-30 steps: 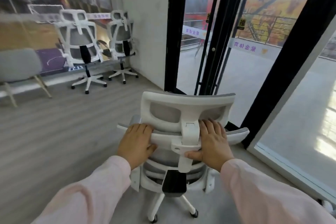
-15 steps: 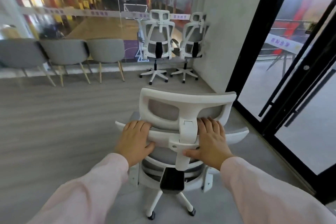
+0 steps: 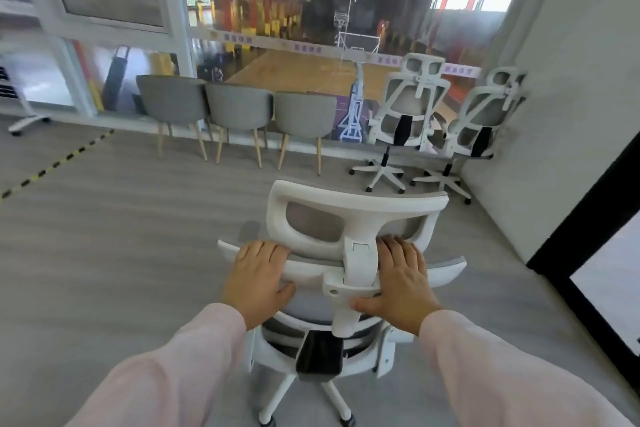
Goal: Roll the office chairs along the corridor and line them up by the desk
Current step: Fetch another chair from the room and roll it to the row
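Observation:
A white office chair [image 3: 349, 215] with grey mesh back and headrest stands right in front of me, its back facing me. My left hand [image 3: 258, 279] grips the top rail of the backrest left of the headrest stem, fingers over the edge and thumb underneath. My right hand [image 3: 401, 282] grips the same rail right of the stem. Two more white office chairs, one [image 3: 403, 114] on the left and one [image 3: 483, 121] on the right, stand side by side at the far right by the wall. No desk is in view.
Three grey chairs on wooden legs [image 3: 239, 111] line the glass wall ahead. A grey wall [image 3: 568, 114] and a black door frame [image 3: 585, 218] close the right side. Yellow-black tape [image 3: 52, 166] crosses the floor at left. A white wheeled stand [image 3: 24, 121] is far left.
My view and the chair have swung to the left, away from the black glass doors. The two parked office chairs and the grey chairs now lie ahead. Both hands keep their grip.

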`<state>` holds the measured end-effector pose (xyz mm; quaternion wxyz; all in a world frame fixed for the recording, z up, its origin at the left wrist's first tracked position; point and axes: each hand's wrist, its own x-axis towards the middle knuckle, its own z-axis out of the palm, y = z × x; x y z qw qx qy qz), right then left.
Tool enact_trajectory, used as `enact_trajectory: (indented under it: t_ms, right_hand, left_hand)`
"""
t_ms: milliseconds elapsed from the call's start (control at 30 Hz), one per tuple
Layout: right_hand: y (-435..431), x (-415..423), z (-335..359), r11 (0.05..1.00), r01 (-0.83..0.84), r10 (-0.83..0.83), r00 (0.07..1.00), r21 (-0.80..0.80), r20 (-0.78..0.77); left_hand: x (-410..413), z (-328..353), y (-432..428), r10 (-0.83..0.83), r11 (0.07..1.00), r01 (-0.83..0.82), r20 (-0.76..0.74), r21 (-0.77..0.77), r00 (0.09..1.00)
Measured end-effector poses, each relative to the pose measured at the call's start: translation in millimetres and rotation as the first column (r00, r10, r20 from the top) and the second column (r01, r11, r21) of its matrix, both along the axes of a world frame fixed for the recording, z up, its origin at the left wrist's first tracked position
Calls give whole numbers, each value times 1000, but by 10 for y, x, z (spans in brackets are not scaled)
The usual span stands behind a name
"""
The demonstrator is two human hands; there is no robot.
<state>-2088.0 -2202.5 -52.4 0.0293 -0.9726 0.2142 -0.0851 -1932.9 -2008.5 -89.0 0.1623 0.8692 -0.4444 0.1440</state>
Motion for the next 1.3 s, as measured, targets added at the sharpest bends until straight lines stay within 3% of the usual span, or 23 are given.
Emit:
enact_trajectory:
  t_ms: [600,1133,1300]
  right_hand:
    - [266,3764,11,935,-355,355,935,-17,23]
    - [397,7343,100,696,-717,717,697,22,34]
    - [758,8354,125,637,-769,768,639,54,44]
  left_hand:
    - [3028,-27,705,337,941,-336,24,-42,941]
    - [5510,156,909,699,714,-699,-109,50,706]
    - [6336,166,1209,773,634,-771,-71,63,630]
